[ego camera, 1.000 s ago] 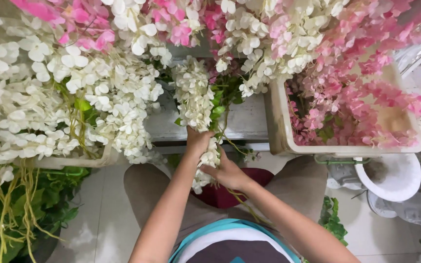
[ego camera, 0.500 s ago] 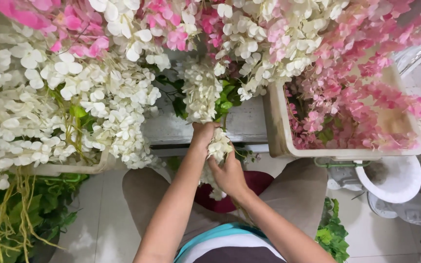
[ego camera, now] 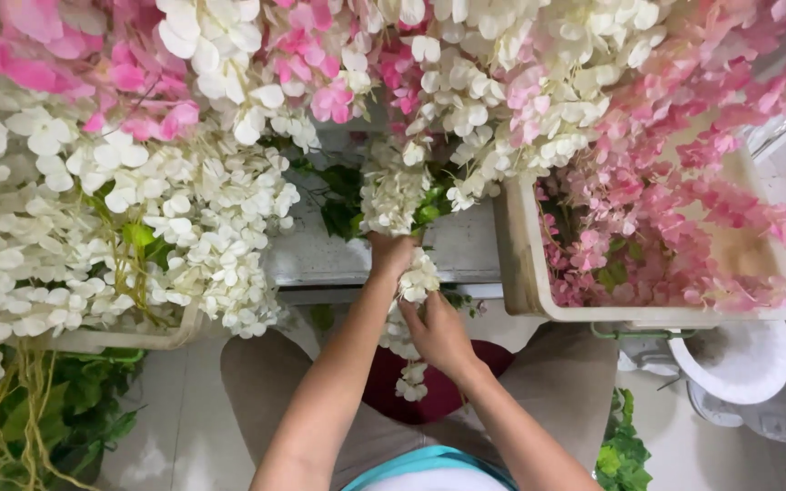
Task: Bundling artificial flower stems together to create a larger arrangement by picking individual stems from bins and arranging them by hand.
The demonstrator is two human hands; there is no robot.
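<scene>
White flower string (ego camera: 416, 291) hangs between my two hands. My left hand (ego camera: 391, 255) has moved up since a moment ago and pinches the top of it shut, at 12 o'clock. My right hand (ego camera: 438, 332) is closed around the middle. So the string is pulled out longer now. At 3 o'clock a cream box (ego camera: 520, 273) holds pink flowers (ego camera: 666, 227). No labels show.

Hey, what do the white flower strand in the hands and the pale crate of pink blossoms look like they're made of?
White flower strand, in the grip of both the left hand and the right hand: probably fabric petals, matte, uniform and unwilted, so likely artificial. Pale rectangular crate of pink blossoms: apparently moulded plastic, with smooth, thick walls and a slightly dull finish.
</scene>
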